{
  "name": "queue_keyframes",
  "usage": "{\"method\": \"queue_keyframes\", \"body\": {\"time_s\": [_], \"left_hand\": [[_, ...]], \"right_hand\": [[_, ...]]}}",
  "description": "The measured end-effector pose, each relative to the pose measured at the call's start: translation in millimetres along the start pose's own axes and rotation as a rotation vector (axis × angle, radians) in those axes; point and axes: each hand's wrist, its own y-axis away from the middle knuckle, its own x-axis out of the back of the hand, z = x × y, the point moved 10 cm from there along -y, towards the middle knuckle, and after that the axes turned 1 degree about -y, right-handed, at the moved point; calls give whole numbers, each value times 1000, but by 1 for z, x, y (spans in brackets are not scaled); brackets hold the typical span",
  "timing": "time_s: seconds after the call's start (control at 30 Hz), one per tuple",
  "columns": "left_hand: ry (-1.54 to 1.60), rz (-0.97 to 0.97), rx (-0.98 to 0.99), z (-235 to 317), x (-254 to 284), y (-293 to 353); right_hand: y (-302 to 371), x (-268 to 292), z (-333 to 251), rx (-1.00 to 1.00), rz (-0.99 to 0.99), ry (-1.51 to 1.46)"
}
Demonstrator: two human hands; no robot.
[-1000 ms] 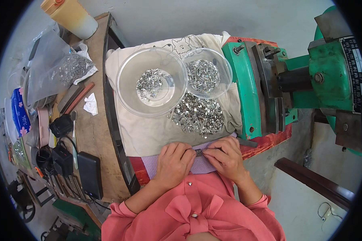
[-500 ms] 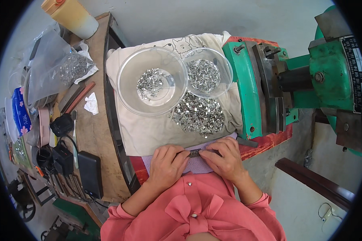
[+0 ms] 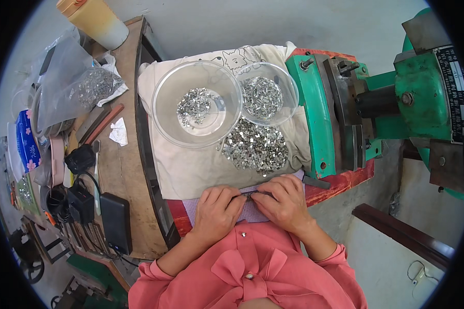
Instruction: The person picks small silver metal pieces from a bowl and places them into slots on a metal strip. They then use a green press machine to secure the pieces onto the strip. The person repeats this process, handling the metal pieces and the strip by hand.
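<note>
My left hand [image 3: 217, 212] and my right hand [image 3: 284, 204] meet close together at the near edge of the cloth, fingers pinched around a narrow dark strip [image 3: 249, 196]. Only a short piece of it shows between the fingertips; its ends are hidden. A purple checked cloth [image 3: 250, 212] lies beneath both hands. Just beyond them is a heap of small shiny metal pieces [image 3: 258, 149] on the beige cloth [image 3: 183, 175]. Behind the heap stand a large clear plastic tub [image 3: 162, 121] with some small metal pieces inside and a smaller clear tub [image 3: 293, 98] holding thin metal pins.
A green machine press [image 3: 300, 123] with dark steel parts stands right of the cloth. On the left, a wooden bench [image 3: 134, 206] carries a black box [image 3: 115, 222], a plastic bag [image 3: 62, 98] of metal parts, tools and a yellowish jug [image 3: 95, 26].
The fingertips of both hands have shifted slightly on the dark strip, and the right hand sits a little further left. The tubs and heap look unchanged.
</note>
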Motion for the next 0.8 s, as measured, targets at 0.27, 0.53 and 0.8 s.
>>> {"method": "queue_keyframes", "body": {"time_s": [0.27,0.53,0.8], "left_hand": [[37,10,44,-5,5,3],[7,45,79,-15,15,13],[-19,60,49,-12,16,12]], "right_hand": [[8,7,9,-58,55,-49],[8,4,6,-50,59,-70],[2,-3,-3,-9,46,-85]]}}
